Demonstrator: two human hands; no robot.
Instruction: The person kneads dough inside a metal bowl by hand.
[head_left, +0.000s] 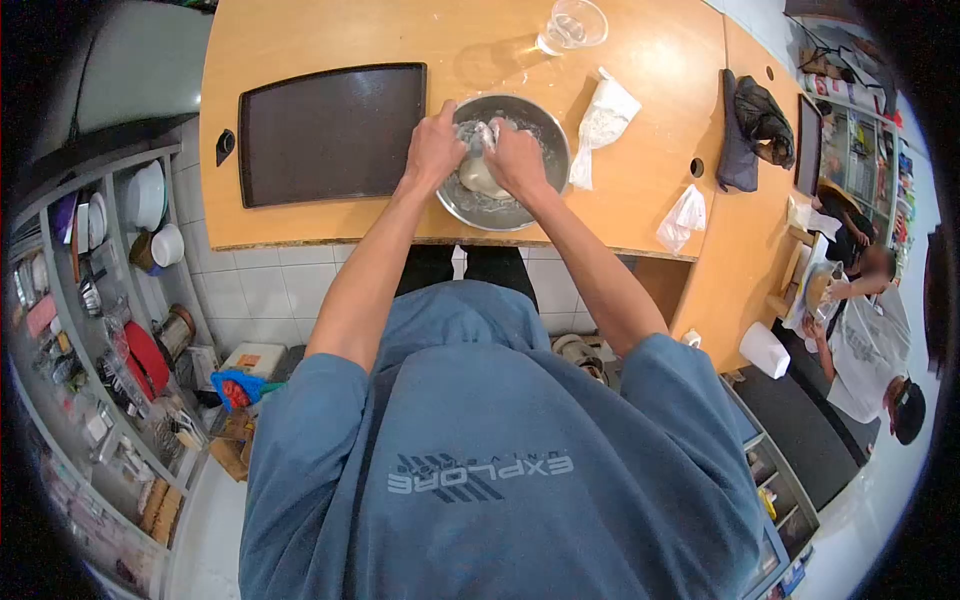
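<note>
A steel mixing bowl (pixel 557 140) sits at the front edge of the wooden table, its inner wall smeared with flour. My left hand (pixel 436 150) is closed over the bowl's left rim, with some fingertips hidden. Inside the bowl, my right hand (pixel 516 160) is curled against a pale lump of dough (pixel 480 179), its fingers coated white. The right hand's underside is out of sight. Just right of the bowl lies a twisted plastic bag of white powder (pixel 606 115).
A dark tray (pixel 335 135) lies left of the bowl. Behind stands a clear cup (pixel 575 25). At right are a small plastic bag (pixel 684 218) and dark cloth items (pixel 740 130). Shelves (pixel 90 300) line the left; other people (pixel 865 345) work at far right.
</note>
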